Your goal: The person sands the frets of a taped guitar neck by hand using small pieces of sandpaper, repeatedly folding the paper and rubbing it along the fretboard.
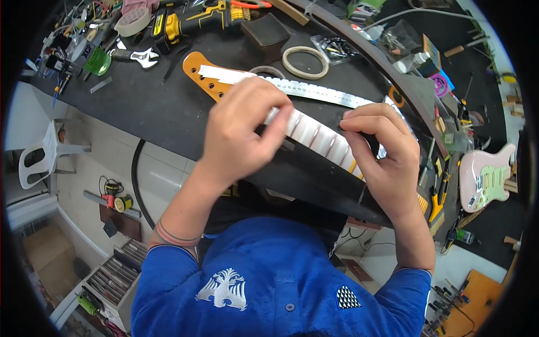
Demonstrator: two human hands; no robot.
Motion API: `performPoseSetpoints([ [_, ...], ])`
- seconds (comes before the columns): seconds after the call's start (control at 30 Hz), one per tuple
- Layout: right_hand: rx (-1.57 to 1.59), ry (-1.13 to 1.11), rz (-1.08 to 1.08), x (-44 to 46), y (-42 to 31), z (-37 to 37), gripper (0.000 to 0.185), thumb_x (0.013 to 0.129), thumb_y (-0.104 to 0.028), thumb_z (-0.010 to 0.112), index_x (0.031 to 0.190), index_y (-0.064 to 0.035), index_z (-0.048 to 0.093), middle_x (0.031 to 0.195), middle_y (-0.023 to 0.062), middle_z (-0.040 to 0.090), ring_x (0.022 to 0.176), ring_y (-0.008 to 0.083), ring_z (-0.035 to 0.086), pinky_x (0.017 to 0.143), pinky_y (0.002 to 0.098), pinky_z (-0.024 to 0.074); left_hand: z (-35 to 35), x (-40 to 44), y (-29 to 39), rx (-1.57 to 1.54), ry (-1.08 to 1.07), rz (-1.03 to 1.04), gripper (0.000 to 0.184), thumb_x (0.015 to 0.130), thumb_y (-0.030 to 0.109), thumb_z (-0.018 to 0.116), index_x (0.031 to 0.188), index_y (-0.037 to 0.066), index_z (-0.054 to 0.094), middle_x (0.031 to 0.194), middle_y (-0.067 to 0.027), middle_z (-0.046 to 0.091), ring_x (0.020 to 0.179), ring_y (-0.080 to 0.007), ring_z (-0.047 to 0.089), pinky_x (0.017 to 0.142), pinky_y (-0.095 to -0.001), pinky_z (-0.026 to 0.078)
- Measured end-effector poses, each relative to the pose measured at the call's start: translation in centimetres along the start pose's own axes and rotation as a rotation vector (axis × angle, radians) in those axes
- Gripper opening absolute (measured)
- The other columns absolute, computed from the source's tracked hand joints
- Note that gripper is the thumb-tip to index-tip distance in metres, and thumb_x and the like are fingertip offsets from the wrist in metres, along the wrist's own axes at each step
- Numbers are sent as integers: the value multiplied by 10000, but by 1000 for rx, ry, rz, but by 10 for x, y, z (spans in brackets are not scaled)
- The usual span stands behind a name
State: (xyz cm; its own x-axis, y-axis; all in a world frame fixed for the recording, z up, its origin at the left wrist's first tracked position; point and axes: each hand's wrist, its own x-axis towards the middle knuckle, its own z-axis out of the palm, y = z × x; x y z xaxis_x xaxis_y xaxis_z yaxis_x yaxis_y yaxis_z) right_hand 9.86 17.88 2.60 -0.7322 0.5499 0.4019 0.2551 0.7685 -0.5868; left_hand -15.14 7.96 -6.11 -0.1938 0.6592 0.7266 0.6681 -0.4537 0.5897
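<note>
A guitar neck with an orange headstock (196, 63) lies slantwise on the dark bench, its fretboard (317, 138) covered in whitish strips between the frets. My left hand (241, 126) is over the headstock end of the fretboard, fingers curled and thumb bent in, slightly blurred; what it holds, if anything, is hidden. Over the body end, my right hand (384, 146) has thumb and fingertips pinched together, with something dark and too small to name between them. Behind both hands lies a long metal ruler-like strip (320, 91).
A tape roll (305, 62), a dark block (266, 30), a yellow drill (208, 21) and an adjustable wrench (145, 58) lie behind the neck. A pink guitar body (486, 178) stands at the right. A white chair (42, 154) is on the floor at the left.
</note>
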Motion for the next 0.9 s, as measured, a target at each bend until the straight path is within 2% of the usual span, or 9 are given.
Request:
performPoseSetpoints([
  [0.1, -158, -94, -216, 22, 9, 17, 287, 898, 118, 844, 1154, -9, 815, 1156, 127, 791, 1068, 367, 779, 900, 449, 649, -8, -5, -28, 99, 43, 32, 187, 946, -56, 880, 1097, 23, 804, 1066, -123, 808, 949, -324, 778, 849, -418, 613],
  [0.23, -234, -260, -263, 34, 8, 31, 350, 834, 60, 856, 1173, 3, 790, 1188, 121, 759, 1101, 347, 783, 896, 470, 661, -11, -13, -40, 101, -20, 76, 216, 903, -31, 895, 1089, 43, 815, 1099, -104, 827, 982, -324, 787, 902, -449, 606],
  [0.3, -280, -315, -265, 37, 3, 33, 342, 834, 41, 849, 1169, 4, 789, 1195, 126, 755, 1117, 350, 786, 900, 462, 669, -10, -15, -42, 87, -41, 90, 245, 861, -2, 907, 1084, 58, 826, 1113, -86, 836, 1001, -315, 789, 937, -459, 595],
  [0.43, -345, -426, -290, 43, -1, 30, 350, 837, -11, 823, 1183, 22, 782, 1228, 144, 746, 1156, 360, 788, 910, 454, 682, -6, -14, -48, 83, -50, 73, 244, 841, 9, 912, 1064, 67, 834, 1090, -70, 838, 1000, -310, 789, 908, -447, 587],
  [0.6, -355, -553, -180, 56, -15, 19, 360, 834, 4, 824, 1192, 26, 793, 1244, 152, 764, 1196, 381, 796, 948, 479, 680, -4, -14, -49, 70, -47, 65, 238, 826, 12, 919, 1041, 79, 840, 1058, -54, 836, 994, -305, 785, 876, -440, 574],
  [0.7, -387, -535, -111, 67, -36, 9, 341, 847, 70, 851, 1181, 5, 823, 1253, 142, 803, 1226, 397, 816, 989, 508, 676, -5, -14, -51, 57, -43, 63, 239, 825, 16, 925, 1039, 81, 841, 1054, -52, 835, 989, -304, 782, 869, -438, 573],
  [0.9, -422, -479, -268, 62, -19, 18, 375, 813, 8, 842, 1188, 20, 839, 1255, 161, 799, 1224, 399, 828, 1001, 494, 694, -6, -16, -52, 35, -40, 53, 244, 819, 21, 928, 1039, 76, 837, 1054, -54, 832, 981, -304, 776, 874, -440, 579],
])
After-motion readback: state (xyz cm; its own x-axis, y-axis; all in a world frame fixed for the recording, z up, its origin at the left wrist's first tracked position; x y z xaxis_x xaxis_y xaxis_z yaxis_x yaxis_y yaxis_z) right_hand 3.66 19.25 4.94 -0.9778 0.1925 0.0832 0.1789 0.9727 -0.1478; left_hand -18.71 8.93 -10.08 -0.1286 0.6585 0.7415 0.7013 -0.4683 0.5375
